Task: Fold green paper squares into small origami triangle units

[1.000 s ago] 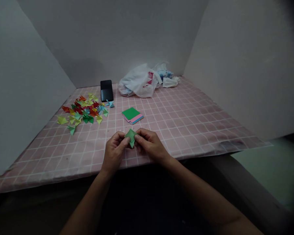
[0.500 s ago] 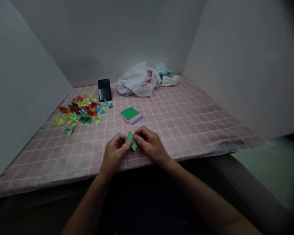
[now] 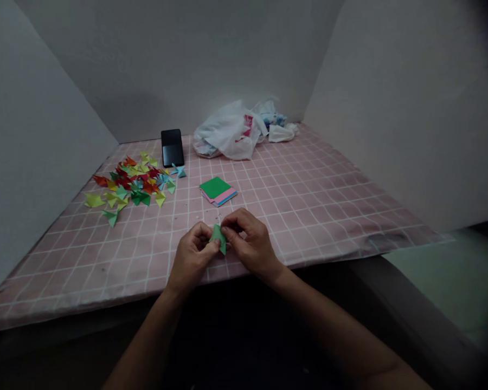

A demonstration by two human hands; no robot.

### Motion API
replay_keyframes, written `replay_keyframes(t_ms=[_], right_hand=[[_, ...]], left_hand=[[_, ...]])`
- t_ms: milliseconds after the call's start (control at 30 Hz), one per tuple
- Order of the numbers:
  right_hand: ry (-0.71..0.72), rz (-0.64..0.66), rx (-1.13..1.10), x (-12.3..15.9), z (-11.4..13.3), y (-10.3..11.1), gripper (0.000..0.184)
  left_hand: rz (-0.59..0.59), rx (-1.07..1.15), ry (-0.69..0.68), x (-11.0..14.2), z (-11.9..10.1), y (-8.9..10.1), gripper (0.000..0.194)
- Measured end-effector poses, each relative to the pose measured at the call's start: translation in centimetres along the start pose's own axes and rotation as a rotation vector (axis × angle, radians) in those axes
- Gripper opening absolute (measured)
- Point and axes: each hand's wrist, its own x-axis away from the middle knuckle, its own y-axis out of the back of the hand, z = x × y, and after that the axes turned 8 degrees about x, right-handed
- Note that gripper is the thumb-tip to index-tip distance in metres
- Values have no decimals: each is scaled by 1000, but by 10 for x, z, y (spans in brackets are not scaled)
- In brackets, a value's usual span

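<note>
A small folded piece of light green paper [image 3: 218, 236] is between my two hands, just above the near edge of the table. My left hand [image 3: 193, 254] pinches its lower left side, the thumb lying over the front. At the upper right edge of the paper, the thumb and forefinger of my right hand [image 3: 251, 241] are pinched together on it. Beyond my hands lies a stack of square paper sheets [image 3: 216, 187], green on top with pink and blue edges showing. Folded paper cranes [image 3: 140, 197] in several colours are heaped to the left.
A pink checked cloth [image 3: 309, 216] covers the table. Behind the cranes a black phone [image 3: 172, 148] leans upright. White plastic bags [image 3: 228, 132] sit by the back wall, with a crumpled white piece [image 3: 282, 132] beside them. Pale panels [image 3: 390, 119] close in both sides.
The green paper has turned and now looks narrower to me. My left thumb sits slightly lower on it, while my right fingers stay at its upper edge. The view has shifted slightly.
</note>
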Motion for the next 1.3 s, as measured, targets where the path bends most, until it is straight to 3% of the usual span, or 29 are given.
replay_keyframes(t_ms=[467, 800, 1000, 1300], right_hand=[[166, -14, 143, 3, 2, -2, 14], [98, -38, 46, 0, 2, 2, 14], [135, -64, 48, 1, 3, 3, 14], [128, -39, 35, 0, 4, 4, 13]], left_hand=[[-21, -14, -23, -1, 0, 0, 17], [4, 222, 87, -3, 10, 6, 21], [-7, 274, 114, -2, 4, 3, 26], [68, 392, 143, -3, 1, 4, 30]])
